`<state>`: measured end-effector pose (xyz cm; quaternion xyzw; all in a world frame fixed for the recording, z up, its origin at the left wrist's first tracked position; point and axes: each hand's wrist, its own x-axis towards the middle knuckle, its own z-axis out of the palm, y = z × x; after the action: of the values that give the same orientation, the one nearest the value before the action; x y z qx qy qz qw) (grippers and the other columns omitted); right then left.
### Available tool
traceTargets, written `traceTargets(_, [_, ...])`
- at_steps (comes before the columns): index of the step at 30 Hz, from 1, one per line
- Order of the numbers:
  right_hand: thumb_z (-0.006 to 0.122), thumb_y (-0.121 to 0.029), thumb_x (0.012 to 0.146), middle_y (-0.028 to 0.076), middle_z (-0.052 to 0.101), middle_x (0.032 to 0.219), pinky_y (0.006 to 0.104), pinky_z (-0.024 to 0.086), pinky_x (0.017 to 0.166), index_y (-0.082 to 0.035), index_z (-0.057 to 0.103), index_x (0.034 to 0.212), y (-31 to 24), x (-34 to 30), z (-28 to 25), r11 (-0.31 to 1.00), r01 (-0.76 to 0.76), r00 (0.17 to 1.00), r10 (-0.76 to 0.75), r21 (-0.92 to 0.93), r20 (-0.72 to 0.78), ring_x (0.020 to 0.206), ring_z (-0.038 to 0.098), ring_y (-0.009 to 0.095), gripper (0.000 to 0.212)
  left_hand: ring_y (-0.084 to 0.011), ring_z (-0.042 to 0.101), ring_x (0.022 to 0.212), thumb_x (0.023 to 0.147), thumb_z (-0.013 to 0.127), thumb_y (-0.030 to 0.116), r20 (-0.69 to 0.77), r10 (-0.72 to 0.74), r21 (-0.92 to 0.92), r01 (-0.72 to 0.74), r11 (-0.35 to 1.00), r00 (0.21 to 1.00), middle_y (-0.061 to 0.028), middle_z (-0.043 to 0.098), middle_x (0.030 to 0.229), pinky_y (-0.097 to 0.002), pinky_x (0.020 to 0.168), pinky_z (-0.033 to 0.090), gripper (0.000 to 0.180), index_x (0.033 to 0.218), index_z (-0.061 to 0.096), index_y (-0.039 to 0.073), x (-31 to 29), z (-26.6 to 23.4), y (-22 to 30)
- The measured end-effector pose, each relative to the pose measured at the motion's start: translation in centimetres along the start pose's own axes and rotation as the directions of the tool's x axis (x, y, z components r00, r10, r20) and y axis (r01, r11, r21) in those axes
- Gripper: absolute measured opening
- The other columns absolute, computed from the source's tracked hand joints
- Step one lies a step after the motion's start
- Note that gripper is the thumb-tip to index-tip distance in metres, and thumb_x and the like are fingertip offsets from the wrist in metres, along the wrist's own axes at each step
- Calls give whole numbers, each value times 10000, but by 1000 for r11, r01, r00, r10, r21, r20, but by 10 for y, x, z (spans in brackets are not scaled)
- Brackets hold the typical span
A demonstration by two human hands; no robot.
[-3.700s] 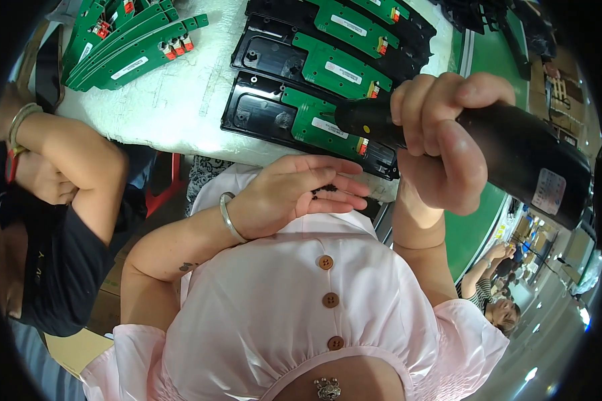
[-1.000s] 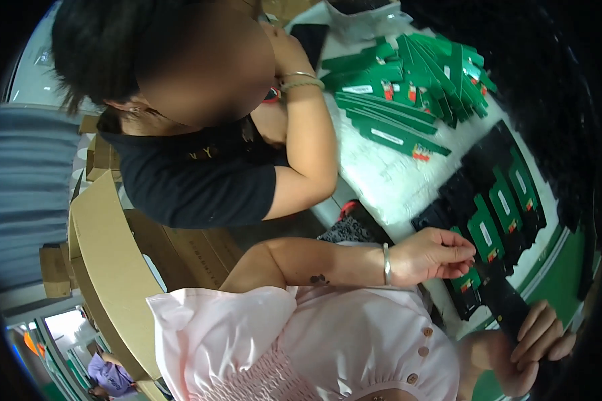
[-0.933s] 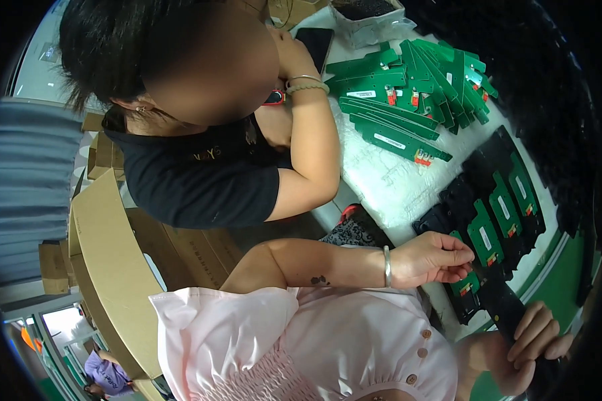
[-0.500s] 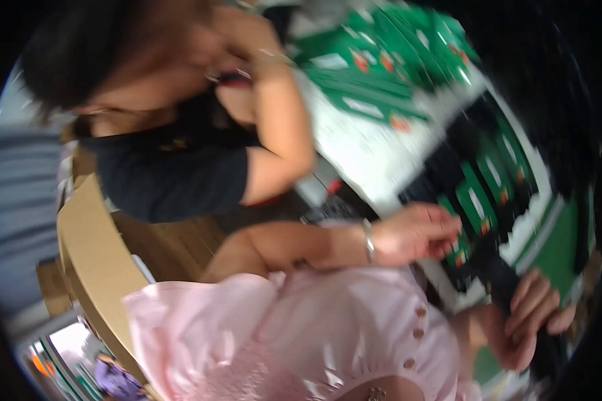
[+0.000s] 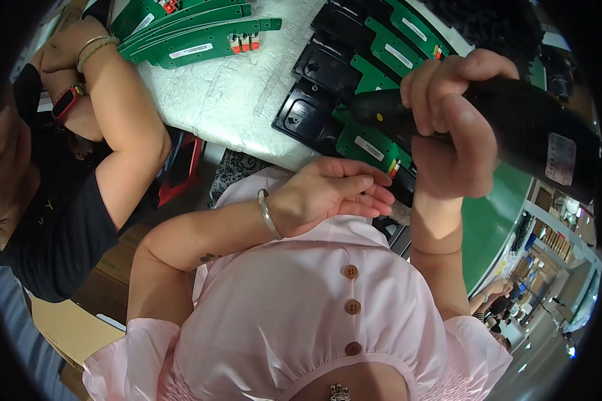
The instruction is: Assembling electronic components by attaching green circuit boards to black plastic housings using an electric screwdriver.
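My right hand [image 5: 458,127] is raised at the right, its fingers wrapped round a thick black electric screwdriver [image 5: 528,123]. The tool has a tapered nose, a yellow dot and a pale label; its tip is hard to make out. Palm up with fingers stretched and parted, my left hand [image 5: 314,197] hovers near the table's front edge. I cannot tell whether anything tiny lies in it. Just beyond are several black plastic housings [image 5: 307,117] in a row, with green circuit boards [image 5: 364,140] in them. The tool and right hand partly cover them.
A pile of green circuit boards [image 5: 200,50] with red-orange connectors lies on the white padded surface [image 5: 214,100] at the far left. Close on my left sits a co-worker in a black sleeve [image 5: 60,227]. A green tabletop [image 5: 495,227] extends to the right.
The view has swung round and become sharp. My right hand now appears raised with the screwdriver in it, which was not recognizable before. My left hand has turned palm up.
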<state>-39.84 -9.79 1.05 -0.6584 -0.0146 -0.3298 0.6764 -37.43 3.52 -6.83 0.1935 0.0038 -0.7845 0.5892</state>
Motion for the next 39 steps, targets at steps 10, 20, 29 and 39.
traceTargets(10, [448,-57,660,28,368,548,282,348,507,-35,383,850,5,11,11,995,-70,992,78,-74,100,446,346,106,203,-162,584,814,866,453,113,-77,92,68,-87,994,993,-119,584,897,-259,721,483,168,970,505,-9,16,-1,3])
traceTargets(20, [434,-43,651,6,379,559,263,316,486,-23,422,954,-14,-1,12,995,-77,988,67,-66,-142,449,362,103,305,-156,578,829,815,541,78,-92,138,5,-138,990,986,-93,580,917,-235,744,479,177,972,537,-5,15,1,4])
traceTargets(29, [562,-71,606,-94,462,516,169,367,526,-101,453,854,-69,-25,-24,981,71,997,-76,182,22,450,455,18,272,-85,537,790,869,467,140,-145,217,-129,-236,963,965,-30,568,888,-190,684,446,148,984,515,61,5,4,9])
traceTargets(39, [597,-75,643,-76,470,533,180,360,554,-95,456,863,-73,-37,-24,986,49,999,-51,158,10,460,459,30,262,-75,510,749,857,502,207,-121,210,-175,-229,958,970,-8,560,851,-198,675,425,145,908,542,76,9,2,-1])
